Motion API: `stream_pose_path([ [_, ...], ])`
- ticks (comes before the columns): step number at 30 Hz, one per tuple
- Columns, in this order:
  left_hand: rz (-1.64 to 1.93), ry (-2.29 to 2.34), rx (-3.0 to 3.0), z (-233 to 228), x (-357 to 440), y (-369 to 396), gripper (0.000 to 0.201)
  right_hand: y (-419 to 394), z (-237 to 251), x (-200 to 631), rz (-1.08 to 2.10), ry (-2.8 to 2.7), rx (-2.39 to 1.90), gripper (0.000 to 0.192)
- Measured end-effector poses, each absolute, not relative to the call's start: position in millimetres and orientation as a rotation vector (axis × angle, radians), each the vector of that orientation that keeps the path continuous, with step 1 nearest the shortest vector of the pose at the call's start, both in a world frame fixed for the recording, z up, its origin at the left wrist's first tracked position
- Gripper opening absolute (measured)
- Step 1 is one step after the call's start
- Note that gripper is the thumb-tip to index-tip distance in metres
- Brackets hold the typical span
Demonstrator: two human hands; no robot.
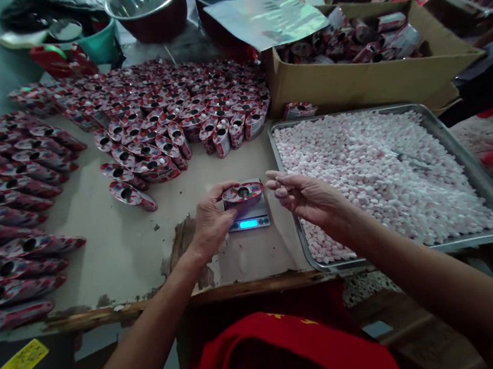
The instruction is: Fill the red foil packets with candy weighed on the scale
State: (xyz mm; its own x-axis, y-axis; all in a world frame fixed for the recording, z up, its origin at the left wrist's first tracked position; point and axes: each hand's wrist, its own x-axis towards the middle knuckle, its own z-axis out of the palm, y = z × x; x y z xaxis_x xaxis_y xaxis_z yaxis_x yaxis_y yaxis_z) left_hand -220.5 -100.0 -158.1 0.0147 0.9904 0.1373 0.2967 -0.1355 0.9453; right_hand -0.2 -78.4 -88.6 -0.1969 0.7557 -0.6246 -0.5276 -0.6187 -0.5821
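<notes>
Both hands meet over a small digital scale point(249, 215) near the front edge of the table point(115, 256). Left hand point(212, 220) grips a red-and-white pouch point(243, 194) by its left end, holding it on the scale's platform. Right hand point(305, 196) hovers just beside the pouch with fingers pinched together; whether they hold anything cannot be told. Its wrist crosses the near-left corner of a metal tray point(477, 178) heaped with pink-white tablets point(376, 173). Bare tabletop lies left of the scale, bounded by rows of filled pouches point(7, 198). A cardboard box point(351, 83) stands behind the tray.
</notes>
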Motion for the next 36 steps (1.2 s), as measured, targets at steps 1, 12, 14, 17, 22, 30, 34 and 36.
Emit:
stream_pose_path([
  [1,1.146,1.362,1.566,-157,-223,-101,0.051,-77,-85,-1,1.922,-0.348,-1.205,0.016],
  [12,1.369,1.591,1.534,-107,-270,-106,0.031,-40,-34,23,1.741,-0.566,-1.393,0.043],
  [14,1.444,1.586,1.555,-96,-270,-106,0.028,-37,-30,28,1.707,-0.584,-1.436,0.044],
  [17,1.518,1.558,1.64,-80,-268,-107,0.027,-39,-28,30,1.739,-0.624,-1.417,0.042],
  [22,1.525,1.521,1.727,-65,-262,-113,0.024,-44,-27,25,1.802,-0.761,-1.446,0.035],
  [30,1.508,1.586,1.768,-64,-256,-119,0.029,-46,-25,16,1.733,-0.991,-1.446,0.037],
  [34,1.441,1.607,1.758,-78,-258,-115,0.049,-45,-13,25,1.564,-1.118,-1.494,0.036],
  [36,1.339,1.601,1.754,-89,-260,-111,0.059,-43,-5,35,1.475,-1.126,-1.514,0.036],
])
